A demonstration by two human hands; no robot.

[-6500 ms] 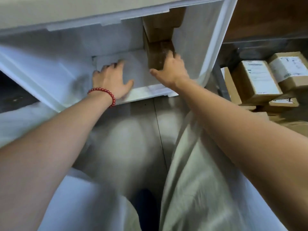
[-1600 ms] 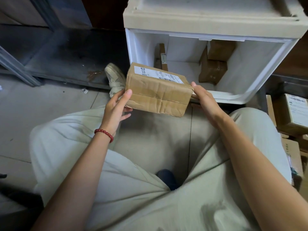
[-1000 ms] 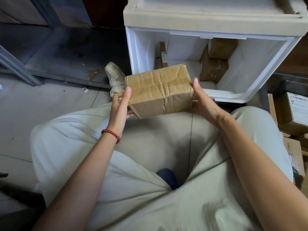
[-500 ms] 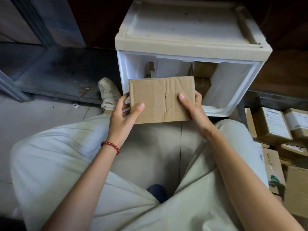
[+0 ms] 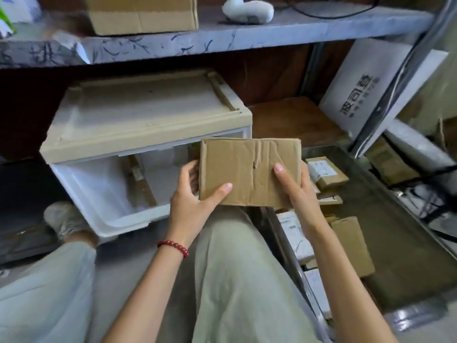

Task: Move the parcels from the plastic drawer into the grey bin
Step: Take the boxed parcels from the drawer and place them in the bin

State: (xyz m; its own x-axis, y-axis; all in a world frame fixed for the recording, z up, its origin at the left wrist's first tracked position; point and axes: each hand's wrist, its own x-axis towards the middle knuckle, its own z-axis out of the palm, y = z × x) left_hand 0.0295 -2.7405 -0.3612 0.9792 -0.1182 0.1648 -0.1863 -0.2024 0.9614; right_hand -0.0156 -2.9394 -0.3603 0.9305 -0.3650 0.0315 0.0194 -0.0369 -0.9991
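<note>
A creased brown cardboard parcel (image 5: 249, 169) is held in both hands above my right knee, plain side up. My left hand (image 5: 195, 196) grips its left edge with the thumb on top. My right hand (image 5: 294, 189) grips its right edge the same way. Behind and to the left is the white plastic drawer (image 5: 108, 214), pulled out, with a thin brown parcel (image 5: 138, 174) standing inside it. The grey bin (image 5: 395, 194) lies to the right on the floor and holds several labelled parcels (image 5: 326, 173).
A grey shelf board (image 5: 222, 38) runs overhead with a cardboard box (image 5: 143, 13) and a white object (image 5: 247, 9) on it. A white sign with dark lettering (image 5: 363, 90) leans at the right behind a metal post (image 5: 395, 78). My knees and a shoe (image 5: 64, 219) fill the foreground.
The parcel came out of the drawer, was turned plain side up, and has travelled right with both hands. The view has swung right, so the grey bin is now in sight.
</note>
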